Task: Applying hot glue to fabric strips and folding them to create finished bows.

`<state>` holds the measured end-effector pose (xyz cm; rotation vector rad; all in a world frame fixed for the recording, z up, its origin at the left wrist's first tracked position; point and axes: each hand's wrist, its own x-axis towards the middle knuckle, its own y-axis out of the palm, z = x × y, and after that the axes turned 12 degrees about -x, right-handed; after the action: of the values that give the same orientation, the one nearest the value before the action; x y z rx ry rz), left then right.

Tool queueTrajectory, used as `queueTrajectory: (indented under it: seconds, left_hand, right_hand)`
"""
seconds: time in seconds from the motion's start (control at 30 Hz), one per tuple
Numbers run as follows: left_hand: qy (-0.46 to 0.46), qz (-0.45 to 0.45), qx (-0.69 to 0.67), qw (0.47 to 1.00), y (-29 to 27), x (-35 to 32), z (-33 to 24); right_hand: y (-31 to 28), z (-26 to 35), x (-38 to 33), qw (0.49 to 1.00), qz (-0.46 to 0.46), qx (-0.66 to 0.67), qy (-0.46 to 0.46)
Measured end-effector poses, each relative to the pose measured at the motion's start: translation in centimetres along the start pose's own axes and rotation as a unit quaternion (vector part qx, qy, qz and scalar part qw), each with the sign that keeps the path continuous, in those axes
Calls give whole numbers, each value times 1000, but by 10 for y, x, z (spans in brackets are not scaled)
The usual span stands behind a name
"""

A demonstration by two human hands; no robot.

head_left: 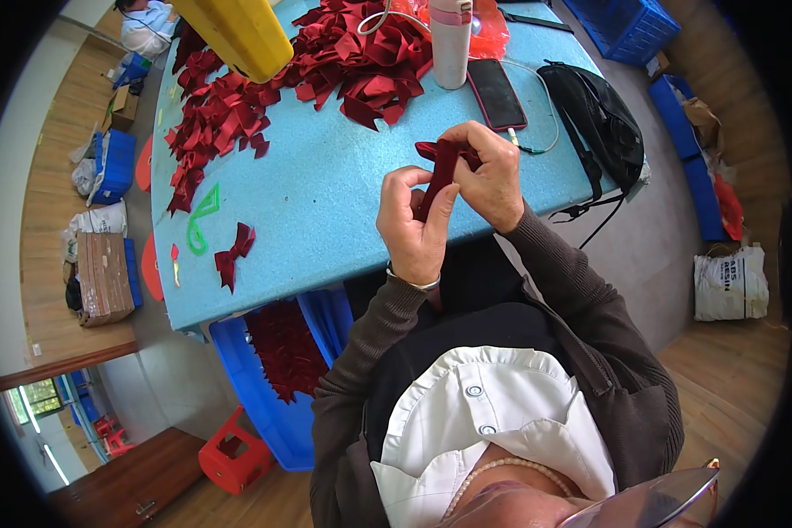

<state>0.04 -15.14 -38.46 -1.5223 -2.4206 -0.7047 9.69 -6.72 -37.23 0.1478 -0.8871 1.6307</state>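
Note:
Above the near edge of the light blue table (326, 189), both my hands hold one dark red velvet ribbon piece (441, 180). My left hand (414, 231) pinches its lower part between thumb and fingers. At its upper end, the fingers of my right hand (491, 174) are closed on the folded ribbon, hiding part of it. A single dark red bow (234, 255) lies on the table to the left. Farther back spreads a large heap of dark red bows (361, 57), trailing down the left side.
A phone (496, 95) with a white cable, a white bottle (451, 44) and a black bag (598, 128) occupy the right side. A yellow object (242, 40) overhangs the heap. Green looped item (204, 220) lies left. Below stand a blue bin (277, 436) of red pieces and a red stool (235, 453).

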Motion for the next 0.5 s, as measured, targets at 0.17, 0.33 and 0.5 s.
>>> queueTrajectory:
  seconds: [0.17, 0.33, 0.5]
  left_hand:
    - [-13, 10, 100, 995, -13, -3, 5]
    - [-177, -30, -130, 975, -15, -1, 1]
    - [-225, -6, -233, 946, -20, -2, 2]
  right_hand:
    - [4, -1, -2, 999, -11, -39, -16]
    - [6, 1, -1, 1000, 10, -2, 16]
    - [4, -1, 3, 966, 89, 195, 142]
